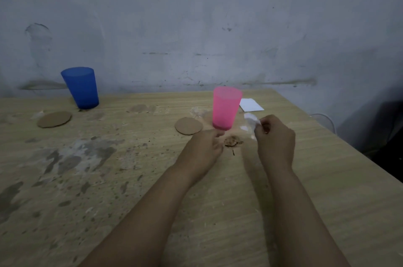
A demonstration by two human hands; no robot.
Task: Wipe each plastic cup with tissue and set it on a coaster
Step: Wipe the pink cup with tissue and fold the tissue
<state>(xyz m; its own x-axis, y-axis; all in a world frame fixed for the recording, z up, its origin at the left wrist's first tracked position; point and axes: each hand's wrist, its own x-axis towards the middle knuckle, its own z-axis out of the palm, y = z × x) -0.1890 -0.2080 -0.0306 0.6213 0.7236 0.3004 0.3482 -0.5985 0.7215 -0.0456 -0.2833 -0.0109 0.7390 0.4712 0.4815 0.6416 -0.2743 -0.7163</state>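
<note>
Head view: the left hand (201,147) reaches to the base of the pink cup (225,109), its fingers at the cup's bottom edge; whether they pinch the base or only touch it cannot be told, since the hand hides the contact; the cup stands upright, or nearly so, on the bench (109,179), just beside the near coaster (188,125) and not on it; the right hand (274,136) is curled, its fingers pinching a crumpled white tissue (250,121) close to the cup's right side; the blue cup (80,87) stands well apart at the far left near the wall, with the second coaster (54,119) in front of it, unoccupied; a white sheet (250,104) lies behind the pink cup; the likely risk is that a tall, light cup held only low at its base tips when the tissue pushes against its wall, or skids over the rough, stained surface toward the dark stain (233,141) beside the left hand; a thin tissue may also tear or shed; the bench's right edge runs diagonally not far beyond the right hand, so a toppled cup could roll off there; to the left lies broad open bench, and the short path to the near coaster looks unobstructed
</note>
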